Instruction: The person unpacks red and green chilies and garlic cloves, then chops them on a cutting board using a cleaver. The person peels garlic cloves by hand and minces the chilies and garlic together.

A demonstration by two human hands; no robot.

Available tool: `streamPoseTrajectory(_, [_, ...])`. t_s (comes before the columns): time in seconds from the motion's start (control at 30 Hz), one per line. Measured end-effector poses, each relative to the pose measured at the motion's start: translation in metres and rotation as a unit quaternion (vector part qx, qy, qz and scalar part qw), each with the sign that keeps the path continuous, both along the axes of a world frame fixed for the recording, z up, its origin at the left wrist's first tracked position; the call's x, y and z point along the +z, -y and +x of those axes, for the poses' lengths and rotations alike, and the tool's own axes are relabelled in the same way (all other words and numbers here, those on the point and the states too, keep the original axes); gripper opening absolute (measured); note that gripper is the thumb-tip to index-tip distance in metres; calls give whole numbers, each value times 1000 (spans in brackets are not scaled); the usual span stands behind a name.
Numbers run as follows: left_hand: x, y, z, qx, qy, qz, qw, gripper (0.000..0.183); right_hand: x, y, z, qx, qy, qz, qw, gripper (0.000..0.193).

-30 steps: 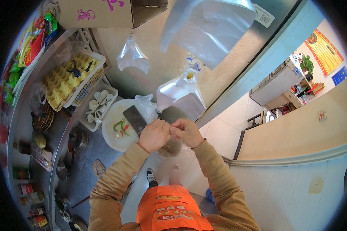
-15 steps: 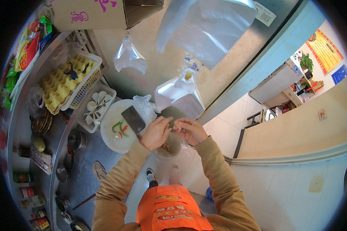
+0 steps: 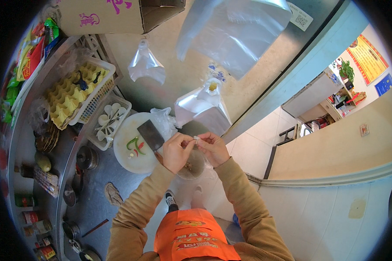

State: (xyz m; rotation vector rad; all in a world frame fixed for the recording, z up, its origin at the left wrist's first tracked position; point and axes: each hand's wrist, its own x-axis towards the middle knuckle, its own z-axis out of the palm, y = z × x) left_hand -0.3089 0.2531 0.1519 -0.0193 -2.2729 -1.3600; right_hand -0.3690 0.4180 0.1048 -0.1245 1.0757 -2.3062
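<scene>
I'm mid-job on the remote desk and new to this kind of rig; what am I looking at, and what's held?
No machine here: a person's bare hands, seen from one fisheye camera on that person's head, looking down. The right hand pinches a small pale piece, too small to identify; the left hand meets it at the fingertips, perhaps gripping too. Below them is a round container. Left of it, a round white board bears a cleaver, green peppers and red pieces.
</scene>
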Motion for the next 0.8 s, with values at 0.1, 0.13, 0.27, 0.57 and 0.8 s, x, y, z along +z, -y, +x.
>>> streamPoseTrajectory(0.1, [1, 3, 0, -8, -10, -1, 1000, 10, -1, 3, 2, -8, -4, -9, 1000, 15])
streamPoseTrajectory(0.13, [2, 5, -1, -17, -9, -3, 1000, 11, -2, 4, 4, -14, 0, -13, 1000, 15])
streamPoseTrajectory(0.27, [3, 7, -1, -46, -7, -6, 999, 13, -1, 9, 9, -31, 18, -27, 999, 14])
streamPoseTrajectory(0.57, [9, 0, 12, -120, -70, -55, 989, 17, 15, 10, 9, -52, 143, -101, 983, 10])
streamPoseTrajectory(0.8, [0, 1, 3, -64, 65, 141, 986, 13, 25, 7, 8, -82, 34, 0, 996, 16])
